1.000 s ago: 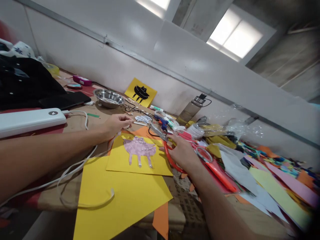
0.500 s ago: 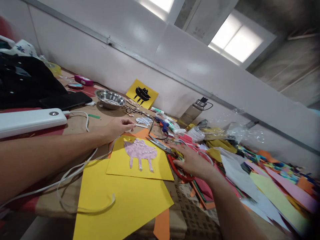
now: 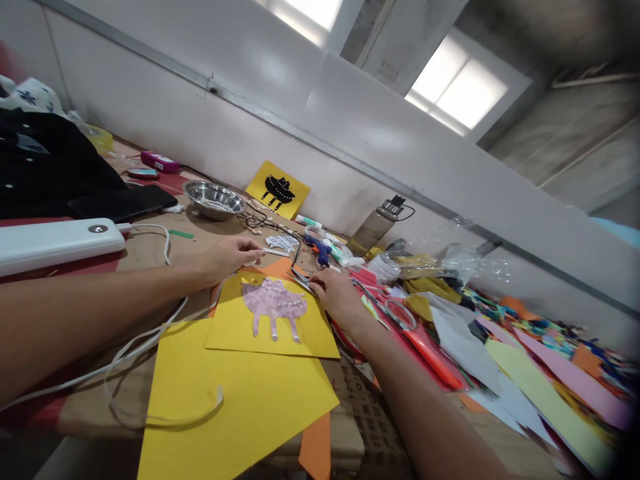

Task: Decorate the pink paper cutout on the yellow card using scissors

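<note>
In the head view, our left hand (image 3: 237, 259) pinches a thin white strip (image 3: 219, 397) beside the pearl-dotted lilac cut-out (image 3: 273, 303) on yellow card (image 3: 227, 327), while our right hand (image 3: 337, 297) curls over scissors (image 3: 301, 280) at its right, gripping or not we cannot tell. Brown cardboard (image 3: 203, 235) covers the tabletop, which meets a pale wall (image 3: 350, 113) with bright windows (image 3: 473, 93) above.

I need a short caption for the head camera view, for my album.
Left hand beside a yellow card bearing a beaded pink cutout, right hand at red-handled scissors.
</note>
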Available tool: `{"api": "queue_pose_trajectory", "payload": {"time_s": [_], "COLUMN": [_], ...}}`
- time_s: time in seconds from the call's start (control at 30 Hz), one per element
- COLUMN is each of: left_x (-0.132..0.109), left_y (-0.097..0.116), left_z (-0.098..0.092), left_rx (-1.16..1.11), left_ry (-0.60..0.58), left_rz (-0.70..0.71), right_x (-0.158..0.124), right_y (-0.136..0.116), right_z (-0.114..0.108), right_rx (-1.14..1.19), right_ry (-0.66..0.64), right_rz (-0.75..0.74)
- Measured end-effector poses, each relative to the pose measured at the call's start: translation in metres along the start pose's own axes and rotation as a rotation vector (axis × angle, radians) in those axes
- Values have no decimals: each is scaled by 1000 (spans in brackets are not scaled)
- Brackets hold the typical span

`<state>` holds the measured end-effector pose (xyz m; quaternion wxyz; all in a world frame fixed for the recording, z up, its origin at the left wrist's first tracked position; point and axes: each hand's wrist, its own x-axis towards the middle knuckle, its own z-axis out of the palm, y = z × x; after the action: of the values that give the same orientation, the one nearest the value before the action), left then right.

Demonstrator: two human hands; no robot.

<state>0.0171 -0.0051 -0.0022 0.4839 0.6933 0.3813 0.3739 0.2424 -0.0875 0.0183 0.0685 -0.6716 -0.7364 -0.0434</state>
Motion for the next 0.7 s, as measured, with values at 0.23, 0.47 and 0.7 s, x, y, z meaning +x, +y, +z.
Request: {"api": "queue_pose_trajectory", "payload": {"time_s": [0.23,0.47,0.7], "left_x": [-3,-6,-4], "left_y": [8,13,10], "left_z": [-1,2,3], "left_rx": [60,27,-7], "left_ry": [9,33,36], "left_rz": [-8,-42,-58], "right_x": [-2,4,11], "right_y": [-6,-1,13], "right_z": [4,9,7], "right_rx": [-119,8,240], "right_ry": [19,54,59], "right_rz": [-3,34,126]}}
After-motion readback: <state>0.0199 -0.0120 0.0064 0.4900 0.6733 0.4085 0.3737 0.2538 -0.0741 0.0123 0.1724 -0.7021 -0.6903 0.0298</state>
